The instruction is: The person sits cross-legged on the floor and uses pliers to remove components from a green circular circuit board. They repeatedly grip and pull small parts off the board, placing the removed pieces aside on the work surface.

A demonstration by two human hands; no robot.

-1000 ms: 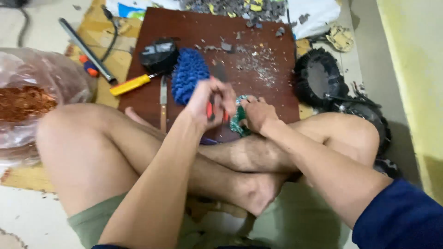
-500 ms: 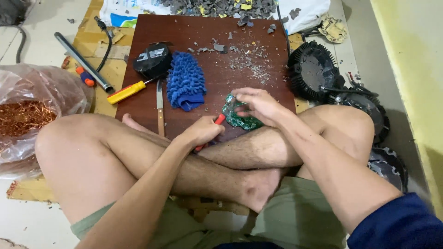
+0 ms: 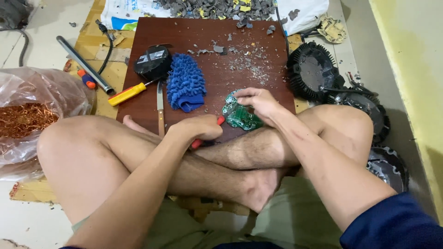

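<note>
The green circuit board (image 3: 241,116) is pinned on the brown board (image 3: 203,41) by the right hand (image 3: 259,100), fingers spread over it; a red-handled tool (image 3: 207,133) is gripped in the closed left hand (image 3: 196,130); prying judged in hand; tip placement required.

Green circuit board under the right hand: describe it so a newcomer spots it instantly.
Start at the dark red-brown wooden board on the floor. Near its front edge, right of the fluffy blue mitt, lies the green circuit board, pinned by the right hand. It is the only flat green item there.
</note>
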